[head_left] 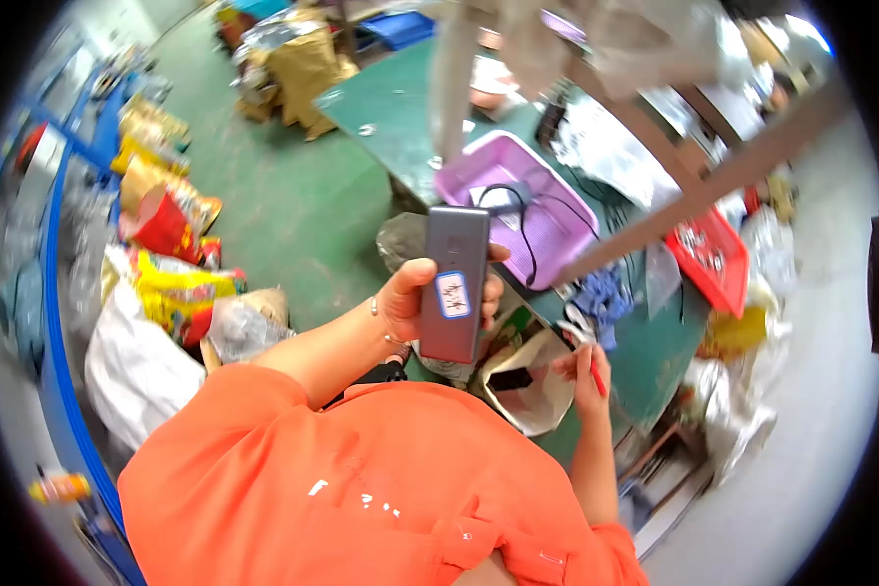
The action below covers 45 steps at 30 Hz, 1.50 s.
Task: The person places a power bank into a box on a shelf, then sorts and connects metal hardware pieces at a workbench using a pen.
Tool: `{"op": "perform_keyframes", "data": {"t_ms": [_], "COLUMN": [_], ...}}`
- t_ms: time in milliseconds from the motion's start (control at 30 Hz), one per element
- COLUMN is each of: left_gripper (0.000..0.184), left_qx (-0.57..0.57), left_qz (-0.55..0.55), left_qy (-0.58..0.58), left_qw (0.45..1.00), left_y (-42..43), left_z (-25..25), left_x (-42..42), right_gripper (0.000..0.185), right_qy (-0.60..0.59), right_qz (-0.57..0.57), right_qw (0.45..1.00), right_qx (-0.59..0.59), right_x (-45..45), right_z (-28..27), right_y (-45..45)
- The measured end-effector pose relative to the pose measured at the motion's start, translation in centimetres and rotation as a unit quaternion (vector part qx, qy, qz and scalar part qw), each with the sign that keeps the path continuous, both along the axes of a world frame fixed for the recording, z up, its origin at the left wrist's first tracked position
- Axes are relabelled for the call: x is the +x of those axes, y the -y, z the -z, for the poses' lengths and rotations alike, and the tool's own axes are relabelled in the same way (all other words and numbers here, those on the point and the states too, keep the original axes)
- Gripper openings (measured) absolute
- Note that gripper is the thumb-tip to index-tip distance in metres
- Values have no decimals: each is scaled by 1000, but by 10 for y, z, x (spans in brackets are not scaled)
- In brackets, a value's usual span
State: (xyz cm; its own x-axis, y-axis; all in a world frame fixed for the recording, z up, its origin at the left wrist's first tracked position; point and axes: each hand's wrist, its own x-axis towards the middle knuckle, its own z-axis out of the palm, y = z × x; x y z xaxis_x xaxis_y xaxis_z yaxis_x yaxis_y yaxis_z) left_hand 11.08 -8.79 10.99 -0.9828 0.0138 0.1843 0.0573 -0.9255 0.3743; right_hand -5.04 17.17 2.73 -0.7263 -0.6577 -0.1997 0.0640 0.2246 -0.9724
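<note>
Grey phone was held between shirt and purple tray

The left hand was clamped around its edges; a slackened grip could have dropped it to the floor; the right hand was closed around a red pen, which could have streaked anything brushed; the tray held a black cable; an open pale bag, something dark; a red basket, small blurred pieces.

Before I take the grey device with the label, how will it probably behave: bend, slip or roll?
The grey device is probably stiff: its edges look straight. Its smooth-looking surface might slip a little in the left hand. Rolling seems unlikely, since the visible face looks flat.
</note>
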Motion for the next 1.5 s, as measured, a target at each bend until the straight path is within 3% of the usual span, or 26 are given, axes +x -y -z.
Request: {"op": "perform_keyframes", "data": {"t_ms": [100,200,333,500,633,700,733,800,867,967,1033,1133,1167,1233,1333,1433,1500], "left_gripper": [82,80,76,75,78,76,76,75,73,69,67,69,70,73,76,77,77], "left_qx": [25,38,46,58,71,85,85,90,99,143,169,172,160,133,122,104,131], "left_qz": [-47,-112,-196,-303,-384,-430,-454,-499,-535,-570,-579,-572,-571,-572,-580,-604,-606], "left_qy": [8,5,-14,1,54,64,70,60,43,27,22,19,21,-3,-29,-7,-12], "left_qw": [999,993,979,951,919,897,884,860,838,809,797,802,805,809,805,790,785], "left_y": [13,32,80,163,230,251,258,266,270,278,291,324,338,373,432,500,539], "left_z": [-10,-14,-8,1,2,3,5,9,13,27,28,30,31,37,49,42,34], "left_x": [24,49,99,186,276,321,342,375,399,419,424,430,432,433,430,426,426], "right_gripper": [42,37,25,26,26,19,17,16,25,27,28,29,30,32,37,41,50], "right_qy": [31,-12,-32,13,-9,-68,64,148,61,-57,-109,-107,-148,-121,-150,-171,-171], "right_qz": [-89,-153,-191,-181,-256,-289,-325,-354,-362,-349,-360,-297,-301,-263,-263,-300,-306], "right_qw": [996,988,977,977,959,949,929,899,902,905,882,926,917,916,927,895,893], "right_qx": [-11,-15,86,109,122,105,162,212,227,237,283,208,216,276,220,281,282], "right_x": [24,45,72,113,155,168,144,139,167,201,198,196,194,194,186,200,195], "right_z": [-7,-11,-26,-15,-11,20,78,129,121,56,72,85,87,103,131,66,61], "right_y": [26,53,108,187,267,290,286,282,301,362,405,446,460,495,560,658,709]}}
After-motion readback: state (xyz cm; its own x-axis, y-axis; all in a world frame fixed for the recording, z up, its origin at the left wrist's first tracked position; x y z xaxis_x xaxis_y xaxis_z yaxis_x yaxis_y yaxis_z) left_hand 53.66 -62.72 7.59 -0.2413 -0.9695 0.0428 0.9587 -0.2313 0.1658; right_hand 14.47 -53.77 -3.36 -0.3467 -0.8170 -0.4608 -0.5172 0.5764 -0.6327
